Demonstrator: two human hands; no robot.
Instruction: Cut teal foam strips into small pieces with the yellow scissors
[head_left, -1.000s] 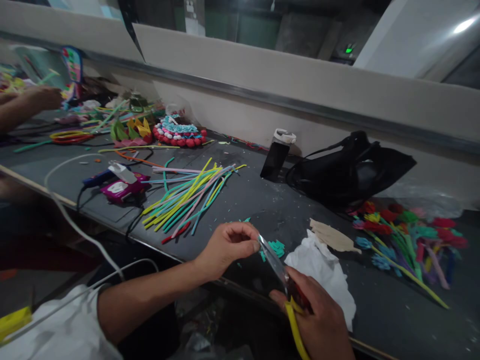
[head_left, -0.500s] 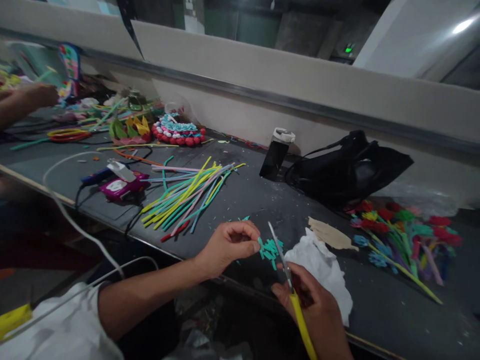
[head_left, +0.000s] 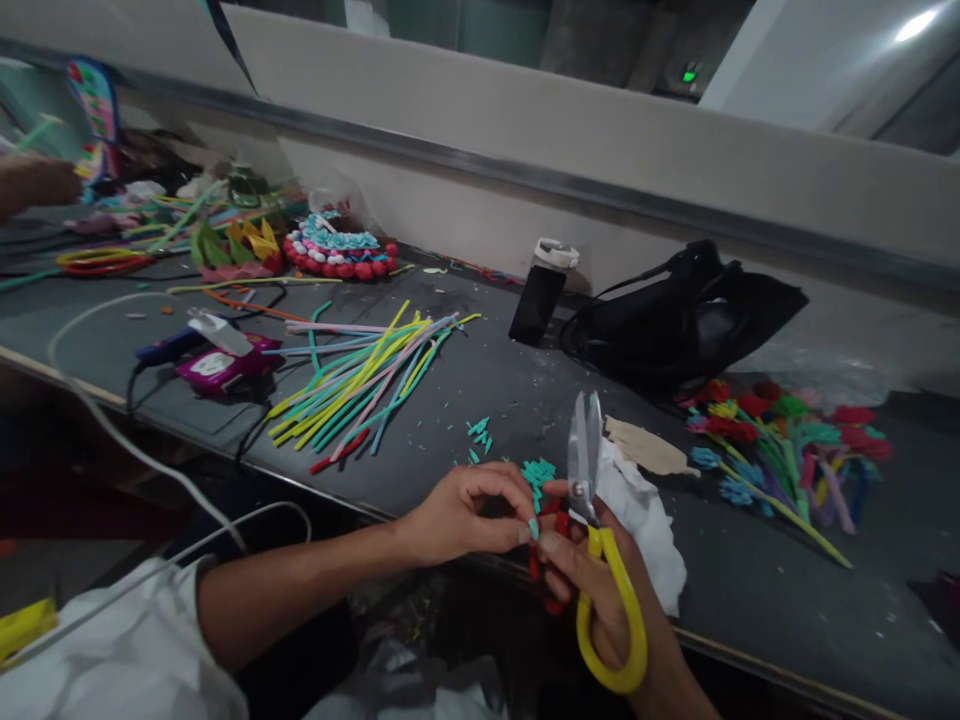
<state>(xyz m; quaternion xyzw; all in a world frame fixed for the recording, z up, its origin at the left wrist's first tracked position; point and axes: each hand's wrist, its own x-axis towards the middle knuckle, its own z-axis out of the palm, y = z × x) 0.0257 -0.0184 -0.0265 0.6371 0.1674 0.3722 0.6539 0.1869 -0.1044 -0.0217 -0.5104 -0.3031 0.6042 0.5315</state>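
My left hand [head_left: 466,510] is closed in a pinch on a small teal piece [head_left: 534,526], which looks cut from a foam or fuzzy craft stick. Close by, my right hand [head_left: 609,590] is wrapped round scissors [head_left: 597,528] with yellow handles, their blades pointing up and slightly parted. Its thumb and finger nearly meet the left fingertips at the teal piece. Something red [head_left: 553,560] shows between the right fingers; its shape is partly hidden. Just beyond the hands lies a heap of teal bits [head_left: 538,476], with a few loose bits [head_left: 480,436] to its left.
Coloured craft sticks [head_left: 367,375] lie fanned out left of centre, near a purple device [head_left: 225,362] with cords. White crumpled paper [head_left: 646,530] is beside my right hand. Behind stand a black bottle [head_left: 537,300] and a black bag [head_left: 675,320]; fuzzy flowers [head_left: 787,440] lie right. Another person's hand [head_left: 37,183] is far left.
The scissors have swung back from the teal bits into a more upright position in my right hand. Both hands have come together, and the teal heap now rests past the left fingertips.
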